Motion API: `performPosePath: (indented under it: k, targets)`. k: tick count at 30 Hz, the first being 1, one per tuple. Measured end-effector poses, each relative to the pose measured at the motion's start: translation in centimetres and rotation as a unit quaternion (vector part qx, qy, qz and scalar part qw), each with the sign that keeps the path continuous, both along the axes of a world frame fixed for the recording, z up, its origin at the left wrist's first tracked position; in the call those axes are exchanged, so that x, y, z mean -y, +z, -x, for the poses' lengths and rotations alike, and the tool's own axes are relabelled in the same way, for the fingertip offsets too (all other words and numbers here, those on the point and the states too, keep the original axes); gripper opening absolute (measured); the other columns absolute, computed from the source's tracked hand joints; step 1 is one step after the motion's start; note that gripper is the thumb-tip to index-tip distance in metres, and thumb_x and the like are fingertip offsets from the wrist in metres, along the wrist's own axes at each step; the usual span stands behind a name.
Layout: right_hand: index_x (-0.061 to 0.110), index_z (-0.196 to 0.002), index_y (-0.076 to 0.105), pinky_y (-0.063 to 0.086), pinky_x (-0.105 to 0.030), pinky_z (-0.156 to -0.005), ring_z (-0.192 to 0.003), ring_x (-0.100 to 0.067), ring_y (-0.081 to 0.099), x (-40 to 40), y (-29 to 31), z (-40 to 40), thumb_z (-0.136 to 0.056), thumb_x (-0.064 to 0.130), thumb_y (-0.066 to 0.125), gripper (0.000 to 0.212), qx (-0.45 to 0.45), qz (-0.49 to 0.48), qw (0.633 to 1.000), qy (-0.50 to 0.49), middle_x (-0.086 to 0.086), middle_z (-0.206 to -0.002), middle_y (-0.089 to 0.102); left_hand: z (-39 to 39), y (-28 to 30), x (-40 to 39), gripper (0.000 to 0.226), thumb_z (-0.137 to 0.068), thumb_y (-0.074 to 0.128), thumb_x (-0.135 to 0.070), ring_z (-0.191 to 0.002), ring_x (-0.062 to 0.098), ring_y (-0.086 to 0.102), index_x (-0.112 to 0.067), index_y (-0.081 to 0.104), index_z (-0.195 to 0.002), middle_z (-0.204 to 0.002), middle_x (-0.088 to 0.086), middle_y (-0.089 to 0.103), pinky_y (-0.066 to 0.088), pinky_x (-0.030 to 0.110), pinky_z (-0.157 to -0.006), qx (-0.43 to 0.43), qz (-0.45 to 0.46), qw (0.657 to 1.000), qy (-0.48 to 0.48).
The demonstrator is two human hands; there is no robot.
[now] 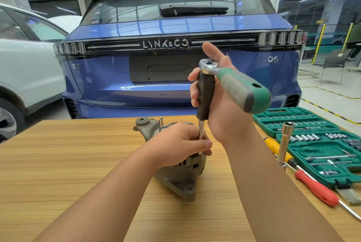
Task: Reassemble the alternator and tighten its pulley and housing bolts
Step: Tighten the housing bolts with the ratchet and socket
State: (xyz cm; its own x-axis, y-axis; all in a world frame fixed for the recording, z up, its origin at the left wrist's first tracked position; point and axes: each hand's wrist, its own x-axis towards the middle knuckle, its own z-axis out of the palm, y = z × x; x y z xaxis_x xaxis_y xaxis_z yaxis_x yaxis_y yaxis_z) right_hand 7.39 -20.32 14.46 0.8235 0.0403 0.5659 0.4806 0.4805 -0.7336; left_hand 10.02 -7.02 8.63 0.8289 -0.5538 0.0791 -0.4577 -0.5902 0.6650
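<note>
Head camera view, looking down at a light wood-grain bench (58, 163) with a blue car parked behind it. I see the grey cast-metal alternator (175, 175) resting on the bench near its middle, mounting ears pointing toward and away from me. My left hand (179, 144) sits on top of the housing, fingers curled round the thin steel extension shaft (201, 131); I judge this both steadies the alternator and keeps the shaft's lower end seated on a housing bolt, though that bolt is hidden under the fingers. My right hand (214, 93) is raised above it, wrist bent back, fingers wrapped round the black cylindrical grip at the top of the shaft, thumb pointing up. A chrome ratchet with a green and grey handle (240, 87) is mounted on that grip, its handle sticking out to the right, probably ready for a tightening swing. Beside my right forearm lie an open green socket case (312, 136), an upright long chrome socket (285, 142), and red-handled (316, 189) and yellow-handled (273, 146) screwdrivers, within easy reach.
</note>
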Motion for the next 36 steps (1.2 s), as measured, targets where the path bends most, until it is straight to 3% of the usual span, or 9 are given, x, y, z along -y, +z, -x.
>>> performPosePath:
  k: [5, 9, 13, 19, 24, 27, 31, 34, 36]
  targets:
    - [0.001, -0.132, 0.05, 0.04, -0.027, -0.048, -0.057, -0.014, 0.047, -0.2, -0.6, -0.6, -0.09, 0.04, 0.067, 0.06, -0.002, -0.009, 0.993, -0.117, 0.002, -0.074, 0.058, 0.0, -0.1, 0.1, 0.019, -0.102, 0.06, -0.042, -0.093, -0.003, 0.068, -0.036, 0.077, -0.097, -0.093, -0.025, 0.075, 0.056, 0.042, -0.095, 0.004, -0.009, 1.0, -0.002]
    - [0.016, -0.091, 0.062, 0.042, -0.026, -0.052, -0.055, -0.009, 0.048, 1.5, -0.6, -1.0, -0.091, 0.032, 0.069, 0.017, -0.049, -0.002, 0.995, -0.086, 0.006, -0.069, 0.057, 0.0, -0.1, 0.1, 0.018, -0.102, 0.059, -0.044, -0.09, -0.006, 0.066, -0.04, 0.075, -0.093, -0.093, -0.026, 0.074, 0.056, 0.037, -0.091, 0.009, -0.014, 1.0, -0.007]
    - [0.018, -0.109, 0.062, 0.046, -0.026, -0.059, -0.065, -0.012, 0.055, 0.9, -0.8, -0.6, -0.088, 0.017, 0.066, 0.022, -0.02, -0.025, 0.999, 0.027, 0.002, -0.079, 0.061, -0.1, -0.1, -0.1, 0.017, -0.101, 0.062, -0.041, -0.095, 0.003, 0.069, -0.039, 0.074, -0.09, -0.094, -0.024, 0.075, 0.055, 0.046, -0.096, 0.002, 0.002, 1.0, -0.008]
    - [0.026, -0.115, 0.058, 0.05, -0.026, -0.059, -0.068, -0.014, 0.064, -1.6, -1.5, -0.1, -0.091, 0.013, 0.067, 0.029, 0.066, -0.002, 0.995, -0.073, -0.003, -0.092, 0.07, 0.0, -0.2, 0.0, 0.013, -0.1, 0.064, -0.04, -0.089, -0.005, 0.07, -0.037, 0.077, -0.098, -0.093, -0.024, 0.076, 0.056, 0.04, -0.095, -0.005, 0.008, 1.0, -0.004]
    - [0.035, -0.124, 0.058, 0.048, -0.029, -0.054, -0.064, -0.017, 0.055, -1.0, -1.9, -0.7, -0.097, 0.017, 0.06, 0.032, 0.144, 0.039, 0.975, -0.165, -0.012, -0.093, 0.063, 0.1, 0.0, 0.1, 0.022, -0.101, 0.062, -0.04, -0.083, -0.003, 0.068, -0.044, 0.071, -0.082, -0.086, -0.029, 0.074, 0.057, 0.037, -0.087, 0.019, -0.009, 1.0, -0.003]
    - [0.039, -0.129, 0.058, 0.046, -0.031, -0.054, -0.064, -0.016, 0.053, -0.8, -2.1, -0.9, -0.09, 0.028, 0.061, 0.04, 0.122, 0.029, 0.985, -0.114, -0.001, -0.089, 0.063, 0.1, 0.0, 0.0, 0.02, -0.102, 0.062, -0.04, -0.086, -0.006, 0.067, -0.044, 0.071, -0.085, -0.089, -0.029, 0.074, 0.055, 0.033, -0.088, 0.017, -0.011, 1.0, -0.005]
    - [0.021, -0.135, 0.054, 0.041, -0.031, -0.054, -0.06, -0.019, 0.052, -0.2, -1.3, -0.8, -0.09, 0.038, 0.049, 0.048, 0.075, -0.028, 0.996, 0.024, -0.005, -0.087, 0.063, 0.0, 0.0, 0.0, 0.019, -0.101, 0.062, -0.041, -0.085, -0.011, 0.065, -0.042, 0.073, -0.085, -0.088, -0.03, 0.073, 0.051, 0.027, -0.082, 0.014, -0.01, 1.0, 0.0]
    - [0.01, -0.133, 0.056, 0.041, -0.029, -0.049, -0.049, -0.015, 0.055, 0.0, -0.1, -1.0, -0.088, 0.043, 0.056, 0.055, -0.011, -0.002, 1.0, 0.025, -0.002, -0.067, 0.063, 0.1, 0.0, 0.1, 0.02, -0.101, 0.063, -0.04, -0.086, -0.011, 0.065, -0.041, 0.072, -0.084, -0.087, -0.028, 0.073, 0.051, 0.029, -0.083, 0.014, -0.008, 1.0, -0.001]
    - [0.02, -0.135, 0.051, 0.042, -0.028, -0.049, -0.054, -0.015, 0.055, -0.2, -0.3, -0.7, -0.09, 0.042, 0.05, 0.05, 0.002, -0.011, 1.0, 0.009, -0.002, -0.075, 0.063, 0.2, 0.1, 0.1, 0.019, -0.101, 0.063, -0.039, -0.088, -0.005, 0.067, -0.04, 0.072, -0.084, -0.088, -0.026, 0.074, 0.054, 0.036, -0.091, 0.017, -0.01, 1.0, -0.001]
